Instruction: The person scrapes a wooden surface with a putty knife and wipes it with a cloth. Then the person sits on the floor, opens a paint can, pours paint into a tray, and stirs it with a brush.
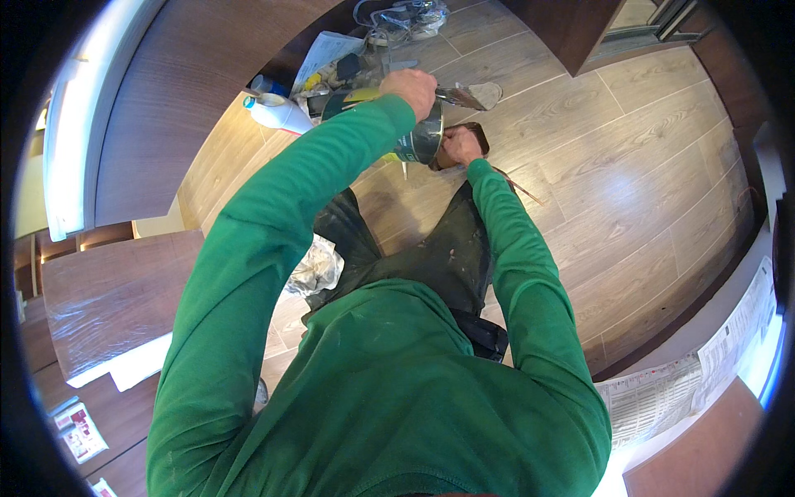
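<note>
My left hand (410, 91) is closed above a dark green and yellow tin (422, 139). A flat silver-and-dark tool (458, 97), brush-like in outline, sticks out to the right from this fist; its handle is hidden. The tin leans over between my knees, partly covered by my left forearm. Close by its right end, my right hand (462, 145) has its fingers curled on a brown, box-like container (478, 132). How far the fingers reach into it is hidden. A thin reddish stick (520, 185) slants out beside my right wrist.
Left of the tin stands a white plastic bottle (277, 113). Beyond are paper (331, 51), small loose items and clear plastic wrapping (406, 21). Brown panels (195, 91) rise at left; a film-wrapped board (116, 290) lies lower left. Crumpled foil-like material (317, 267) is beside my left leg.
</note>
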The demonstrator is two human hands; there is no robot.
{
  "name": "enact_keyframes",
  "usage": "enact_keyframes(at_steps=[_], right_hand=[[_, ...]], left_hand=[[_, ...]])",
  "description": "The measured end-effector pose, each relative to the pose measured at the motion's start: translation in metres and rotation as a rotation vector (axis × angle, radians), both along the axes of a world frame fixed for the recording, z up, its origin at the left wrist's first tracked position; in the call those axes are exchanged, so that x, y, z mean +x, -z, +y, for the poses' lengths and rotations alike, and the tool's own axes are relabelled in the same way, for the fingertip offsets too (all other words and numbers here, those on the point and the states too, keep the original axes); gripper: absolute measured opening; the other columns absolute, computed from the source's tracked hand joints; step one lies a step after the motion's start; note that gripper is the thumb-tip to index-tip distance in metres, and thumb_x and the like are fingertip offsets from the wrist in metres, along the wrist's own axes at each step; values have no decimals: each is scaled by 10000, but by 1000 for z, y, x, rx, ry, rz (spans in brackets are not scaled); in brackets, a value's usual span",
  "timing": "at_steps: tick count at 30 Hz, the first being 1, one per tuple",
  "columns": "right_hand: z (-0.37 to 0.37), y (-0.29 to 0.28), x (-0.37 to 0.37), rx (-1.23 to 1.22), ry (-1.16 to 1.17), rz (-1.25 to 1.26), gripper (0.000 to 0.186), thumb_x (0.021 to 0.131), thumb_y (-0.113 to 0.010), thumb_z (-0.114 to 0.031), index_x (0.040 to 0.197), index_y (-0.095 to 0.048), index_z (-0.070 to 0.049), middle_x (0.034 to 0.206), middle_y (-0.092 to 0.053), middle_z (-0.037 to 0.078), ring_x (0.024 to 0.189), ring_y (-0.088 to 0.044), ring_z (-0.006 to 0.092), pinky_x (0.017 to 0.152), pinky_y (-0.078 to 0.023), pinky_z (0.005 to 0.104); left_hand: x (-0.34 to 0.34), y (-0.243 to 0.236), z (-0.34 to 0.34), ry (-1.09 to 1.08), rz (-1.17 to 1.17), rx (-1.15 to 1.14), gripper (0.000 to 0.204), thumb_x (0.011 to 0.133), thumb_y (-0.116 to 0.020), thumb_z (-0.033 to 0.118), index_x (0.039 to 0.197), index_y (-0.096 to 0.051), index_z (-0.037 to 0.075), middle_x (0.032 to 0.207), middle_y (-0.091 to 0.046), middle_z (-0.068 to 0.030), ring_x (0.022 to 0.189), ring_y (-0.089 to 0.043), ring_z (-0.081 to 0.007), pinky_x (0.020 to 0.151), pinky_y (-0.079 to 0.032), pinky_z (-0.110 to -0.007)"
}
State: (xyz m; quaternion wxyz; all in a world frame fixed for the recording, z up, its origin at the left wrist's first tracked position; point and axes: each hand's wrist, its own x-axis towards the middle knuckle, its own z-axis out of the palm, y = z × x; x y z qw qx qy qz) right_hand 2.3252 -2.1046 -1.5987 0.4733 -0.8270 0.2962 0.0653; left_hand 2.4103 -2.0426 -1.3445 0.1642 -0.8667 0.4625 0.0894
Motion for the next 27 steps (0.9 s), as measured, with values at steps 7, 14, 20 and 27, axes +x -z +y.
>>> enact_keyframes(at_steps=[7,14,20,27], right_hand=[[2,-2,-9,-83,60,-12,345,837,-609,-294,1120,-720,-131,1117,-679,189,1061,-635,380,949,-495,442],[-1,-2,-8,-37,-69,-40,368,825,-623,-320,1130,-717,-138,1131,-677,182,1056,-634,381,932,-501,451],[4,-4,-14,-133,12,-38,343,843,-592,-314,1102,-725,-133,1133,-675,180,1051,-633,373,940,-500,451],[4,-5,-7,-128,-57,-92,321,844,-579,-283,1054,-735,-97,1095,-676,206,1023,-635,395,930,-501,468]], left_hand=[[-7,-6,-4,-52,-10,78,254,881,-563,148,1066,-732,101,1093,-715,-128,1034,-689,-291,854,-562,-411],[-7,-3,-3,-60,-1,68,258,874,-559,149,1057,-733,95,1088,-714,-136,1032,-689,-300,858,-560,-414],[-7,1,-4,-61,8,72,257,863,-572,149,1055,-733,90,1086,-714,-141,1034,-688,-304,868,-555,-417],[-5,4,-6,-56,23,98,258,863,-579,139,1067,-731,93,1106,-710,-142,1049,-683,-302,876,-553,-411]])
